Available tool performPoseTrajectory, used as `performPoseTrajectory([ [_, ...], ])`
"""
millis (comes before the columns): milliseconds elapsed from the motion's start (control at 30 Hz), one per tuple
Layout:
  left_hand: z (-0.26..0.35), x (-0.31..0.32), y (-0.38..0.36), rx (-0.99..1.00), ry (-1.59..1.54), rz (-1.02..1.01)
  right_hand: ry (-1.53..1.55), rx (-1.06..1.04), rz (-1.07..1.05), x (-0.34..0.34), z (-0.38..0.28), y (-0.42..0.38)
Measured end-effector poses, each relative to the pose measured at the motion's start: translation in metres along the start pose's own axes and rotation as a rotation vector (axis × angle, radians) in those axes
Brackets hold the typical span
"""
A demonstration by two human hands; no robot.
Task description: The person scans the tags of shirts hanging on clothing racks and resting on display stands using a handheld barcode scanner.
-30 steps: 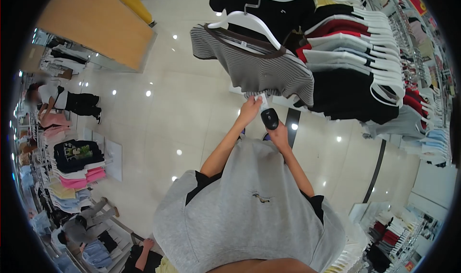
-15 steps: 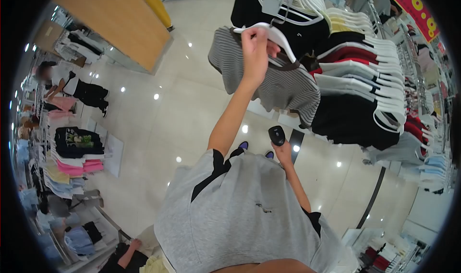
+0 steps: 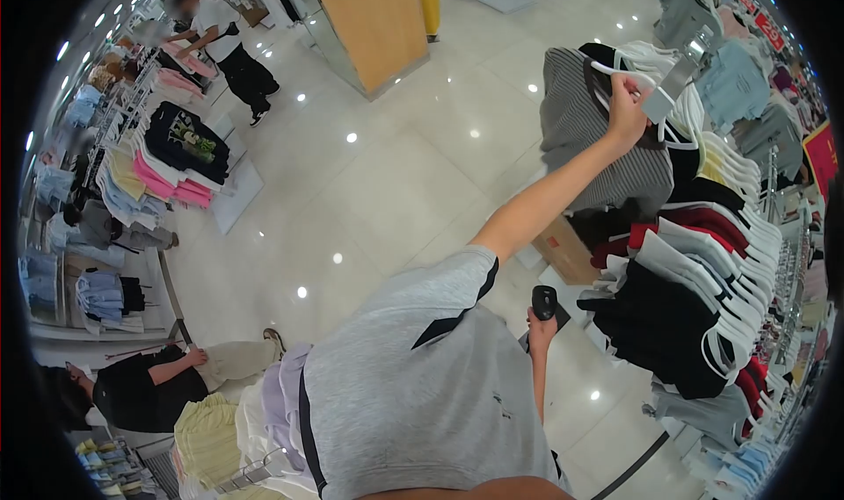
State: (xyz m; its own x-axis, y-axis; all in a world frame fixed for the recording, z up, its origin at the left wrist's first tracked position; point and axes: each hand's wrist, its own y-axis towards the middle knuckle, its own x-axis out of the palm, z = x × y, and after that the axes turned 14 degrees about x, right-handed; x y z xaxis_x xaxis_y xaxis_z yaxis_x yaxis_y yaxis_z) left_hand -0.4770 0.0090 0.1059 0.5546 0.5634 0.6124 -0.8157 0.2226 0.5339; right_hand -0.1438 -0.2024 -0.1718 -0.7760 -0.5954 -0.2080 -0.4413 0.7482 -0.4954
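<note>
My left hand (image 3: 627, 113) is closed around a white hanger (image 3: 607, 69) at the front end of a clothes rack. From this hanger drapes a grey striped top (image 3: 567, 105) with a dark neckband, beside other garments on the rail. A square metal end piece (image 3: 659, 105) sits right at my fingers. Low by my right side, my right hand (image 3: 541, 331) grips a black handheld scanner (image 3: 545, 302), its rounded head pointing upward.
The rack holds black tops (image 3: 673, 315), red tops (image 3: 703, 223) and several white hangers. A cardboard box (image 3: 563, 250) stands beneath it. A wooden pillar (image 3: 369, 34) rises ahead. On the left, one person (image 3: 224, 39) stands by racks; another person (image 3: 141, 386) is close behind pastel garments (image 3: 211, 434).
My view has turned left, so the rack sits farther right. The striped top, held clear in front of the rack before, is now in against its front end. The scanner stays in my right hand.
</note>
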Motion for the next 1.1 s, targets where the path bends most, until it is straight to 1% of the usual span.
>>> performPoseTrajectory([
  [33,-0.005,0.002,0.002,0.029,0.034,-0.007,-0.004,0.011,-0.014,0.0,-0.005,-0.003],
  [67,-0.018,0.003,0.007,0.018,0.028,-0.009,-0.003,0.019,-0.003,0.001,-0.011,-0.006],
  [133,-0.048,0.01,0.018,0.109,0.087,0.101,-0.114,0.04,-0.003,0.0,-0.02,-0.008],
  [167,-0.031,0.017,0.019,-0.06,0.039,0.163,-0.14,-0.013,0.019,0.0,-0.009,0.0],
  [200,-0.058,0.016,0.025,-0.052,0.023,0.191,-0.133,-0.012,0.034,0.0,-0.003,0.005],
  [267,-0.059,0.026,0.028,-0.039,0.197,0.195,-0.133,-0.097,0.056,-0.001,0.007,0.008],
  [300,-0.067,0.028,0.025,-0.048,0.193,0.192,-0.132,-0.092,0.065,-0.003,0.008,0.006],
  [400,-0.114,0.021,0.018,-0.081,0.232,0.022,-0.131,-0.048,0.066,-0.006,-0.001,0.002],
  [467,-0.129,0.011,0.019,-0.089,0.272,-0.078,-0.055,-0.004,0.052,-0.008,-0.002,0.002],
  [500,-0.122,0.006,0.016,-0.081,0.281,-0.067,-0.062,-0.008,0.038,-0.01,0.0,0.004],
  [567,-0.09,-0.009,-0.01,-0.019,0.331,-0.106,-0.094,0.027,0.018,-0.013,0.007,0.012],
  [633,-0.047,-0.029,-0.049,0.239,0.503,-0.179,-0.09,0.015,-0.012,-0.012,0.011,0.018],
  [667,-0.033,-0.035,-0.071,0.253,0.522,-0.161,-0.077,0.014,-0.025,-0.012,0.012,0.02],
  [833,0.022,-0.082,-0.167,-0.092,0.587,-0.552,-0.181,0.018,-0.167,-0.008,0.021,0.042],
  [867,0.04,-0.082,-0.179,-0.074,0.626,-0.513,-0.193,0.027,-0.198,-0.006,0.023,0.048],
  [900,0.062,-0.074,-0.191,-0.162,0.62,-0.575,-0.187,0.062,-0.238,-0.005,0.02,0.05],
  [933,0.076,-0.068,-0.204,-0.254,0.606,-0.635,-0.213,0.05,-0.281,-0.005,0.023,0.054],
  [1000,0.065,-0.058,-0.227,0.001,0.634,-0.815,-0.226,0.098,-0.348,-0.003,0.025,0.061],
  [1067,0.081,-0.027,-0.234,0.054,0.579,-0.89,-0.29,0.111,-0.385,0.002,0.038,0.073],
  [1100,0.075,-0.012,-0.244,0.161,0.601,-0.891,-0.203,-0.049,-0.378,0.003,0.058,0.083],
])
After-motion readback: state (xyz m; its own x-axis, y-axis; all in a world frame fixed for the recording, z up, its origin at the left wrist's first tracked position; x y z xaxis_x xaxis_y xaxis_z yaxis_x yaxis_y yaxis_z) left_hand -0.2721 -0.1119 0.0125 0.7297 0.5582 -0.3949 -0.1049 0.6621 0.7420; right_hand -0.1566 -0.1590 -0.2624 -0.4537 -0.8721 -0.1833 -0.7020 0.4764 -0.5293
